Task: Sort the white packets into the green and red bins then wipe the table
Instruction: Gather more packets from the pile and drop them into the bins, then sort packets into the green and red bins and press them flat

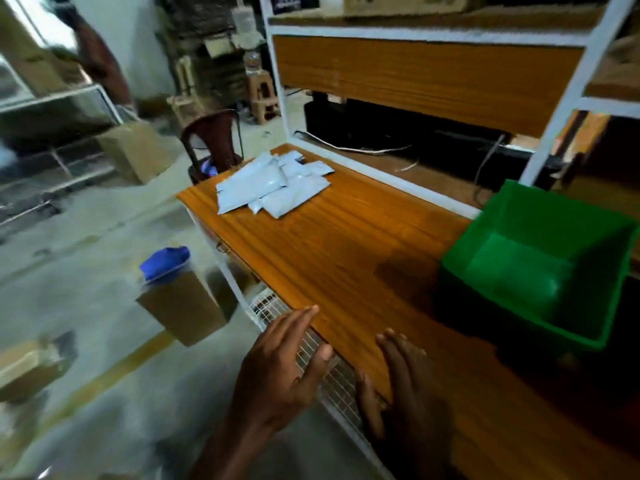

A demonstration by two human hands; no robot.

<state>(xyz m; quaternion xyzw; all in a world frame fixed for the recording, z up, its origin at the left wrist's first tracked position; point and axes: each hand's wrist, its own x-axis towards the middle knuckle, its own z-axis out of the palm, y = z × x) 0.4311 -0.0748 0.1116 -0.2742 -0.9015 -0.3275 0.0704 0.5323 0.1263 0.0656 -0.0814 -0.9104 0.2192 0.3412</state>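
Observation:
A heap of several white packets [273, 183] lies at the far left end of the wooden table [346, 244]. The green bin [540, 265] stands empty on the table's right side. No red bin shows in this view. My left hand [287, 362] hovers at the table's near edge with its fingers straight and spread, holding nothing. Beside it, my right hand [401, 379] is over the tabletop near the edge, fingers extended and empty. Both hands are far from the packets.
A white-framed shelf unit [429, 39] rises behind the table, with cables [363, 148] on its lower board. Left of the table, on the floor, are a cardboard box with a blue cloth [166, 263], further boxes and a dark red chair [211, 140]. A person stands at the back left.

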